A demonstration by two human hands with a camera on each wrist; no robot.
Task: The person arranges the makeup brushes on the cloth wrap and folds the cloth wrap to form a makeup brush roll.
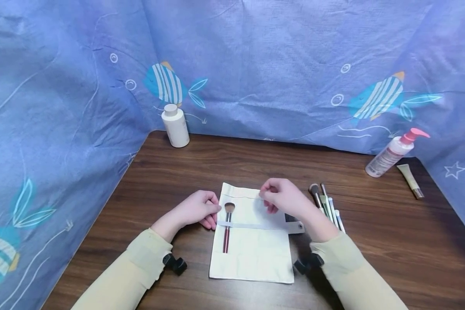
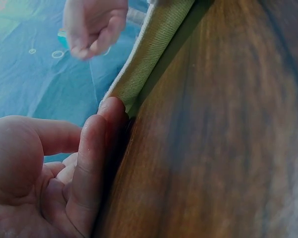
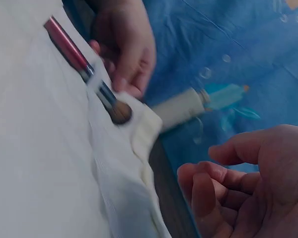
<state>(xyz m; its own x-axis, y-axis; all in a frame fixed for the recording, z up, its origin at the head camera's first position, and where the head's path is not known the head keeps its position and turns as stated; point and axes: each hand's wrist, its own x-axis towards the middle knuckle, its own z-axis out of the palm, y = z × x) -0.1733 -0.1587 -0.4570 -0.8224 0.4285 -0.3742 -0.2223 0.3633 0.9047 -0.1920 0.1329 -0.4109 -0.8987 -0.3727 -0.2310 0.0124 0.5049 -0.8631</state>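
Observation:
A white cloth brush roll (image 1: 252, 258) lies spread on the table, a pale strap running across its middle. Under the strap, near the left side, sits a makeup brush (image 1: 227, 228) with a dark red handle, its bristles toward the far edge. My left hand (image 1: 199, 209) rests at the roll's left edge, its fingertips right at the cloth in the left wrist view. Above the far right part of the roll hovers my right hand (image 1: 280, 196), fingers loosely bent. The right wrist view shows nothing between its thumb and fingers (image 3: 204, 193).
Several more makeup brushes (image 1: 325, 202) lie right of the roll, partly behind the right forearm. At the back left stands a white bottle (image 1: 176, 127). A pink-topped pump bottle (image 1: 391, 155) and a small tube (image 1: 410, 181) are at the far right. Blue fish-print cloth (image 1: 255, 64) hangs behind.

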